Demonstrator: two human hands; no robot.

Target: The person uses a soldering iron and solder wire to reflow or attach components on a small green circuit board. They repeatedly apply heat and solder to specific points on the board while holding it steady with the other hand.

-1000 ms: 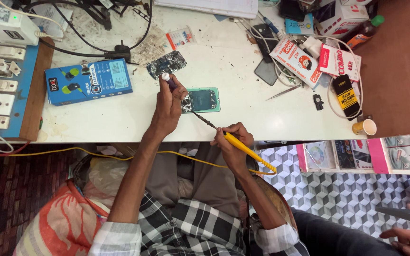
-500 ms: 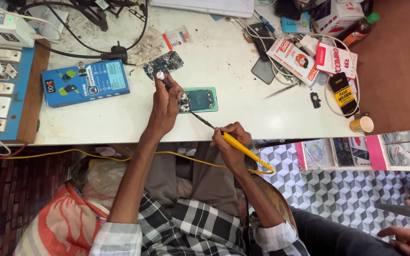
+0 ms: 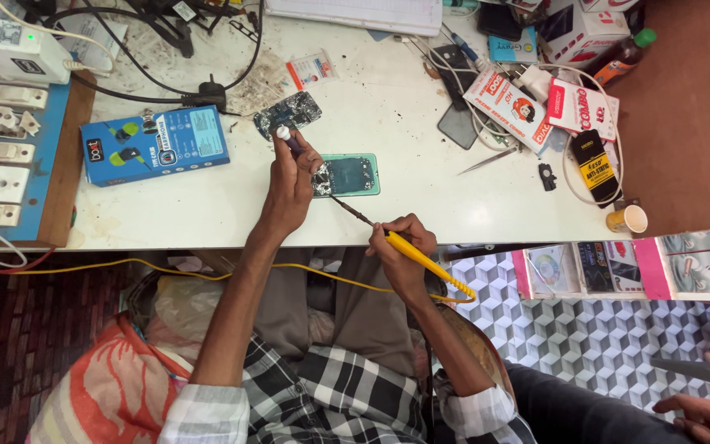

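The right hand (image 3: 404, 247) is closed around a yellow-handled soldering iron (image 3: 425, 261), its dark tip resting on the teal-framed opened phone body (image 3: 351, 174) lying on the white worktable (image 3: 404, 115). The left hand (image 3: 291, 185) pinches a slim purple, silver-capped tool (image 3: 288, 140) upright just beside that phone; a blue rectangular box (image 3: 156, 145) lies nearby.

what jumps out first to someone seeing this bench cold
The yellow-handled soldering iron in the right hand at the table's near edge, its tip reaching toward the opened phone with a teal frame at the middle of the white table. The left hand rests beside the phone holding a thin dark tool upright. To the left lies a bright blue box, and a yellow cable runs below the table edge.
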